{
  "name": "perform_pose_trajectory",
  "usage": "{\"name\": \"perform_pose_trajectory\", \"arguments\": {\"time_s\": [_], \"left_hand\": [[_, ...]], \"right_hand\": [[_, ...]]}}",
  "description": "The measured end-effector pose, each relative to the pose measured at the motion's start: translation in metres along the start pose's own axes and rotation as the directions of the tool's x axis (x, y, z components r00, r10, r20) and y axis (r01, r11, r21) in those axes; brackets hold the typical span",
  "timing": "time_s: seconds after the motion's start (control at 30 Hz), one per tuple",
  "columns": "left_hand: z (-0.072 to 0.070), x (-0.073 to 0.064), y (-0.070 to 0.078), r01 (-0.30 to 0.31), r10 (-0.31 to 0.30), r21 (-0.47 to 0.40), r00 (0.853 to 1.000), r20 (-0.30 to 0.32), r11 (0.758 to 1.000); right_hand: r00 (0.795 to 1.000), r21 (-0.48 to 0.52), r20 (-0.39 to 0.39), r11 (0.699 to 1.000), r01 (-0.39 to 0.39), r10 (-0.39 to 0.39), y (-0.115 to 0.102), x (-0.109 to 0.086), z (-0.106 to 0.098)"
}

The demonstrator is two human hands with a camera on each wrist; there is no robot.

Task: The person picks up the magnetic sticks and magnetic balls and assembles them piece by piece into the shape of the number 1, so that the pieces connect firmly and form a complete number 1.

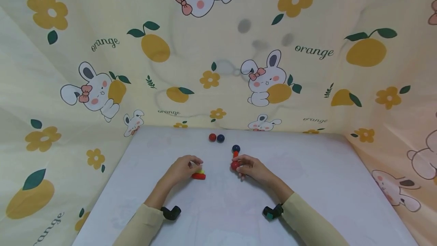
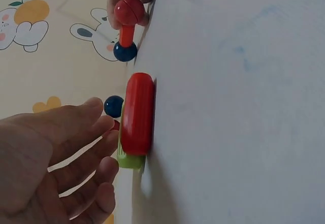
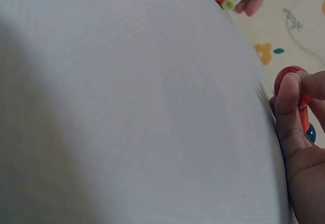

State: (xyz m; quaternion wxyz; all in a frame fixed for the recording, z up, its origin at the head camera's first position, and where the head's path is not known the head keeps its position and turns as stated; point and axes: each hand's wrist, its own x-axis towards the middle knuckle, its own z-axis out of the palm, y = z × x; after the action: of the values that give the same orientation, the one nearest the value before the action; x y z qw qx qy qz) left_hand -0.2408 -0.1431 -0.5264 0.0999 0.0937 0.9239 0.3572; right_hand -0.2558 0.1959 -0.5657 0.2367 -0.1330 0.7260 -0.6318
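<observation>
My right hand (image 1: 254,170) pinches a red ball (image 1: 235,165) between thumb and fingers. From that ball an orange-red rod (image 1: 235,154) runs to a dark blue ball (image 1: 236,148), forming a dumbbell-like piece. On the left, my left hand (image 1: 181,169) hovers beside two short rods with its fingers spread and loosely bent. The nearer is a ridged red rod (image 2: 138,115); a yellow-green rod (image 2: 131,161) lies alongside it, partly hidden behind. In the left wrist view, the fingertips are right at the green rod, not curled round it.
Another red ball (image 1: 212,137) and dark blue ball (image 1: 220,138) sit side by side near the back of the white table (image 1: 307,200). A patterned curtain (image 1: 211,48) surrounds the table at the back and sides. A black wrist camera (image 1: 171,213) is strapped to each wrist.
</observation>
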Motion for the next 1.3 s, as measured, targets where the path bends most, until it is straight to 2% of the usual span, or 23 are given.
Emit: {"name": "perform_pose_trajectory", "arguments": {"time_s": [0.3, 0.53, 0.9, 1.3], "left_hand": [[-0.003, -0.002, -0.009, -0.044, 0.042, 0.061, 0.999, 0.023, 0.997], [-0.002, -0.004, -0.016, -0.059, 0.056, 0.088, 0.998, 0.03, 0.994], [-0.001, -0.004, -0.016, -0.093, 0.095, 0.148, 0.995, -0.003, 0.985], [0.002, 0.0, -0.012, -0.082, 0.086, 0.189, 0.996, -0.012, 0.979]], "right_hand": [[1.0, -0.001, -0.007, 1.0, -0.02, 0.02, 0.004, 0.001, -0.001], [1.0, -0.012, 0.012, 1.0, 0.007, -0.007, 0.003, 0.0, 0.0], [1.0, -0.01, 0.009, 1.0, 0.01, -0.01, 0.003, 0.0, 0.0], [1.0, -0.012, 0.005, 1.0, 0.008, -0.008, 0.003, 0.0, -0.002]]}}
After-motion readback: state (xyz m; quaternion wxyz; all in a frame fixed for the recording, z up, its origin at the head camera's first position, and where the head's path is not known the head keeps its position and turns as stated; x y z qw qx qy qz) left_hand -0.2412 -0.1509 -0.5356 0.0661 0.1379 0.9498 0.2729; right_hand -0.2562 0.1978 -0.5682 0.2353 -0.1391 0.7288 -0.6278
